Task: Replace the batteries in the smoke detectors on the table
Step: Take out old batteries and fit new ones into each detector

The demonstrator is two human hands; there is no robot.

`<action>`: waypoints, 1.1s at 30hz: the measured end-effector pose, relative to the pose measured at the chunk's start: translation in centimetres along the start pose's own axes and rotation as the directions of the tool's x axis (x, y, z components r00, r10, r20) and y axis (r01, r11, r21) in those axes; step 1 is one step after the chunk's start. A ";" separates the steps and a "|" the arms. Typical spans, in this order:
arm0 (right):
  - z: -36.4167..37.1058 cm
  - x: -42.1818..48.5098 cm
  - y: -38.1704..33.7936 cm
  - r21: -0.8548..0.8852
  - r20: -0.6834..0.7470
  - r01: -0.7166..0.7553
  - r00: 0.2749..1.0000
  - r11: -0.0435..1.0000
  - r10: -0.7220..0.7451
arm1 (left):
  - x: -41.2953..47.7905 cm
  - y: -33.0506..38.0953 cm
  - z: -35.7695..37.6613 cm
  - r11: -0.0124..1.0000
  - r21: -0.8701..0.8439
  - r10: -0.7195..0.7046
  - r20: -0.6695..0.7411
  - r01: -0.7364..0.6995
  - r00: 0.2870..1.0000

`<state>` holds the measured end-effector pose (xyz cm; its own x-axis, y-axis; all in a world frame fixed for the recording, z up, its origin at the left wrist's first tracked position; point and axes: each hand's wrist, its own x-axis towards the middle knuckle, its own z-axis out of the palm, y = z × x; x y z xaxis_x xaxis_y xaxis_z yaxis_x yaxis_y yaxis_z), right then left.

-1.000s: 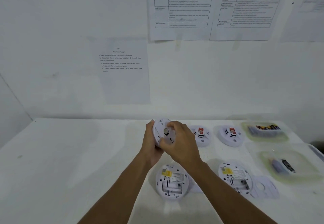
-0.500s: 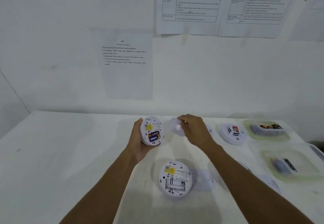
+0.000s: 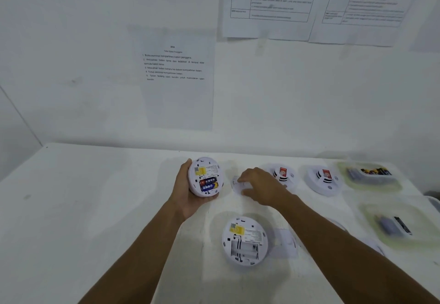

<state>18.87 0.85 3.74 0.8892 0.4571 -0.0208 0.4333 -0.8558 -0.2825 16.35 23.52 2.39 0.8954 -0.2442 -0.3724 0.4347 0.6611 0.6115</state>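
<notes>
Cam, qty 1: head-worn, wide-angle. Faces fwd & down from above my left hand (image 3: 185, 196) & right hand (image 3: 264, 190), both near, mid-frame. Lower half: flat white tabletop (image 3: 95, 208). Upper half: white wall (image 3: 71, 41) w/ taped printed paper sheets (image 3: 176, 77).

The light was soft, pale and a bit blue. Faint gray shadows lay on the white table (image 3: 83, 208) beside the hands. The right hand (image 3: 263, 190) looked smeared. The plastic tubs (image 3: 376, 184) near the right edge were fuzzy.

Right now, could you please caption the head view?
The left hand holds an opened smoke detector, batteries exposed; right hand holds its cover.
</notes>
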 end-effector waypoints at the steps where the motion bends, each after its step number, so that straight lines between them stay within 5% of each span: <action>1: 0.0 0.1 0.0 -0.001 -0.010 -0.011 1.000 1.000 0.011 | 0.0 0.0 0.0 1.000 -0.008 -0.003 0.006 0.003 1.000; 5: 0.1 0.0 -0.1 0.054 -0.069 -0.004 0.998 0.999 0.008 | -0.3 -0.1 0.4 0.999 -0.051 0.006 0.049 -0.004 0.999; 11: -1.0 -0.5 -3.3 0.334 -0.468 0.056 0.876 0.941 0.114 | -1.1 -0.5 2.1 0.991 -0.128 0.060 0.090 -0.048 0.994; 16: -1.9 -1.8 -7.3 0.427 -0.487 0.201 0.873 0.882 0.036 | -2.5 -0.7 4.5 0.991 -0.127 0.071 0.158 -0.051 0.985; 27: -2.6 -6.5 -7.6 0.560 -0.541 0.086 0.791 0.824 0.285 | -4.1 -4.2 8.8 0.996 -0.006 0.094 0.172 -0.094 0.981; 33: -3.6 -9.6 -4.5 0.528 -0.585 0.105 0.765 0.843 0.270 | -3.6 -7.0 11.8 0.994 0.050 0.088 0.189 -0.099 0.978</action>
<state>8.89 -0.56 8.70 0.8832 -0.0231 0.4684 0.3815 -0.5455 -0.7462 11.21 11.41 7.73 0.9324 -0.3143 -0.1786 0.3479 0.6462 0.6793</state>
